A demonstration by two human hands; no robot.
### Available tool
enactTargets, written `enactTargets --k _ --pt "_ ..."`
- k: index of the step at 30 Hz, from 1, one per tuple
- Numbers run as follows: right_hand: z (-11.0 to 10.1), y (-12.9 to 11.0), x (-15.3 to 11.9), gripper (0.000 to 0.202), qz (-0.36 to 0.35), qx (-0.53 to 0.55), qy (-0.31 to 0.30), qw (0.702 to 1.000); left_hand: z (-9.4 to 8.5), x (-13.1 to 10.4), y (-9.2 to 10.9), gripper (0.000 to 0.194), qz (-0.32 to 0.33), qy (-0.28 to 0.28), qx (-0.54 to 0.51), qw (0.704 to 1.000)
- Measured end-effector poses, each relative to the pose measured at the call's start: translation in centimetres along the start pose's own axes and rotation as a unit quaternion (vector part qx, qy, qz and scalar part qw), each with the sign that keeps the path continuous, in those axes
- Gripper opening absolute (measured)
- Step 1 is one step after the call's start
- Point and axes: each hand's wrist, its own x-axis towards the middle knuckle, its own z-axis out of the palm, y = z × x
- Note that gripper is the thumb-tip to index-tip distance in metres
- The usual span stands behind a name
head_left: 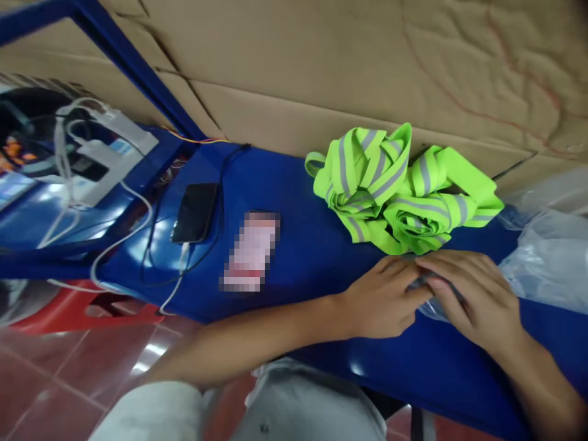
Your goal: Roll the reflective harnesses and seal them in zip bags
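My left hand point(383, 300) and my right hand point(480, 300) meet over the front part of the blue table point(312, 269), fingers closed and thumbs near each other. A small greyish thing shows between the fingertips; its kind cannot be made out. Just beneath them lies a bit of clear plastic point(434, 310), partly hidden by the hands. Right behind the hands is a loose heap of neon-yellow reflective webbing point(376, 177) with grey stripes, partly coiled.
Clear plastic bags point(546, 251) lie at the right. A blurred-out phone point(252, 251) and a black phone point(195, 211) on a white cable are left of centre. White power strips point(110, 171) with cables stand farther left, above a red stool point(92, 309). Cardboard point(298, 73) lines the back.
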Motion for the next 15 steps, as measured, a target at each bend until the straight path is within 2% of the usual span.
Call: enactTargets --k 2,4,10,13,15 --pt "0.5 2.2 -1.2 0.057 0.032 0.011 -0.002 0.999 -0.6 0.0 -0.5 0.035 -0.017 0.06 0.0 0.998" --pt "1.1 3.3 -1.8 0.049 0.052 0.019 -0.017 0.998 -0.6 -0.1 -0.8 0.032 -0.023 0.089 0.023 0.996" --pt "2.4 3.5 -1.8 0.022 0.07 0.034 -0.053 0.996 0.5 -0.1 -1.3 0.023 0.018 0.063 0.102 0.993" --pt "2.2 3.3 -1.6 0.018 0.076 0.039 -0.062 0.994 -0.6 0.4 -1.2 0.02 -0.01 0.098 0.027 0.995" --pt "2.0 3.2 -1.6 0.017 0.074 0.037 -0.064 0.994 -2.5 0.7 -0.3 0.021 -0.042 0.13 -0.122 0.983"
